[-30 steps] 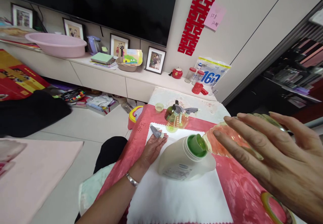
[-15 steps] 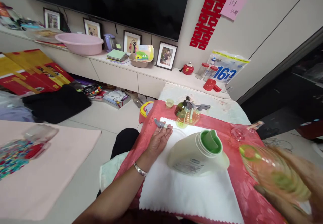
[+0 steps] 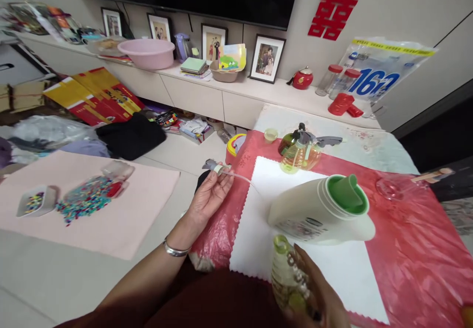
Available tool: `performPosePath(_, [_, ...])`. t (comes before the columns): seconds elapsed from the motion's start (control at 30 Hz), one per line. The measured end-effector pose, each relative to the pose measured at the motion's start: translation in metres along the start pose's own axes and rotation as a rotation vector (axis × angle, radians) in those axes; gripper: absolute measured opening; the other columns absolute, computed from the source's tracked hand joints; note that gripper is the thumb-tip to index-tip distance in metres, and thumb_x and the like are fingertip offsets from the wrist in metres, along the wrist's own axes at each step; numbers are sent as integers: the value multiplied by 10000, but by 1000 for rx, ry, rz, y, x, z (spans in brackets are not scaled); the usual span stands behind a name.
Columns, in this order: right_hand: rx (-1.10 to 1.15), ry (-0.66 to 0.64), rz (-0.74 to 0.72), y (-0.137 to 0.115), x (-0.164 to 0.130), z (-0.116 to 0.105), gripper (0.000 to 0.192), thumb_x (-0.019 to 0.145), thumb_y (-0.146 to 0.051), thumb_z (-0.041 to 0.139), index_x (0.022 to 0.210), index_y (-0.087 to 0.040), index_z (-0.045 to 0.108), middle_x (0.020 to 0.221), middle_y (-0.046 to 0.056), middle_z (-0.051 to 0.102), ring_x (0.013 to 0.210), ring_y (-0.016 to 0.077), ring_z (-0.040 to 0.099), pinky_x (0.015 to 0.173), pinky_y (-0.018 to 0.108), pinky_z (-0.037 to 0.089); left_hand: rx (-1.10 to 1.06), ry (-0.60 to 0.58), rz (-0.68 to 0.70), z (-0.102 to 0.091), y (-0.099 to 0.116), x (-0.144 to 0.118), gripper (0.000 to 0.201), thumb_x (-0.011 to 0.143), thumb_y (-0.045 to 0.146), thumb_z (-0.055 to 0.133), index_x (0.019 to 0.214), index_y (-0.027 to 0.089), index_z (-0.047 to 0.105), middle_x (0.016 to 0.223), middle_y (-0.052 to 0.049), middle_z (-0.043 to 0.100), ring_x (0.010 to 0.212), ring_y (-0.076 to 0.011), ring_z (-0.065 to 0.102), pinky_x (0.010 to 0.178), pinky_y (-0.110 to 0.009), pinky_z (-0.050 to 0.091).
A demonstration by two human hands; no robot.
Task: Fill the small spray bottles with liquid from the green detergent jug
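My left hand [image 3: 211, 194] is closed on a grey and white spray pump head [image 3: 219, 168], whose thin clear tube points right over the white cloth [image 3: 254, 229]. Low in front of me, my right hand [image 3: 321, 288] is wrapped round a clear ribbed bottle [image 3: 283, 269] with an open yellow-green neck. Between and beyond my hands stands a large cream jug [image 3: 306, 214] with a green spout [image 3: 347, 195]. Farther back are several spray bottles [image 3: 293, 156] with grey trigger heads, beside a small pale green cap [image 3: 271, 135].
A red plastic sheet [image 3: 417, 234] covers the table. At its right lies a clear pink item [image 3: 393, 187] with a wooden stick. To the left, a pink mat [image 3: 148, 195] bears colourful small pieces [image 3: 86, 202] and a white tray [image 3: 40, 202]. Behind runs a low cabinet [image 3: 195, 91].
My right hand has brought the bottle from the far right to the front, near my body. My left hand has lifted the pump head, showing its tube. The view has shifted left.
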State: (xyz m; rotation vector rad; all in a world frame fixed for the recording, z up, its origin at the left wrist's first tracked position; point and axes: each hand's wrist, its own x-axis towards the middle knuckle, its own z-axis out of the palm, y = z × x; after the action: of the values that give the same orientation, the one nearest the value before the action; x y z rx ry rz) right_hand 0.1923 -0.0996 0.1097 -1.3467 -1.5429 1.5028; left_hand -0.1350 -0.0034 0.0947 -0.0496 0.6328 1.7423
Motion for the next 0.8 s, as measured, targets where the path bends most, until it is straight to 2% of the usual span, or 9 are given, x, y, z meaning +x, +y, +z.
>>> performPosePath(0.1, [116, -44, 69, -11, 16, 19, 854, 814, -551, 791, 1550, -279, 456, 1516, 99, 487, 1350, 342, 532, 1025, 375, 561, -18, 9, -15, 0, 5, -18, 340, 1050, 136, 501, 1365, 198, 614, 1036, -71, 789, 996, -156, 775, 992, -295, 616])
performPosePath(0.2, [66, -67, 86, -21, 30, 22, 850, 785, -524, 813, 1533, -276, 493, 1497, 75, 510, 1376, 337, 496, 1036, 374, 541, -2, 4, -28, 0, 6, -30, 340, 1049, 131, 497, 1362, 192, 615, 1014, -69, 794, 1001, -164, 778, 975, -291, 623])
performPosePath(0.3, [20, -65, 81, -25, 35, 23, 868, 790, -534, 805, 1543, -252, 479, 1486, 87, 520, 1361, 327, 504, 1069, 399, 506, 57, -37, -35, -2, 6, -35, 333, 1014, 145, 583, 1340, 198, 630, 1022, -64, 793, 1020, -183, 778, 987, -307, 619])
performPosePath(0.5, [-22, -42, 95, -24, 37, 24, 884, 769, -494, 819, 1541, -226, 482, 1467, 93, 534, 1304, 311, 542, 1092, 413, 466, 173, -152, -44, 3, 2, -41, 300, 909, 149, 743, 1204, 176, 693, 997, -57, 790, 991, -190, 778, 974, -314, 622])
performPosePath(0.7, [-107, -41, 69, -17, 40, 25, 874, 792, -483, 788, 1564, -262, 444, 1490, 70, 514, 1279, 294, 559, 1100, 427, 464, 339, -275, -132, 15, -9, -54, 296, 785, 220, 890, 1033, 145, 747, 975, -84, 804, 915, -217, 778, 884, -330, 632])
performPosePath(0.8, [-154, -62, 49, -12, 43, 25, 899, 790, -478, 791, 1582, -276, 416, 1504, 67, 502, 1293, 298, 550, 1105, 445, 471, 379, -318, -167, 19, -16, -59, 362, 756, 251, 916, 1060, 142, 756, 985, -98, 803, 932, -247, 779, 873, -350, 615])
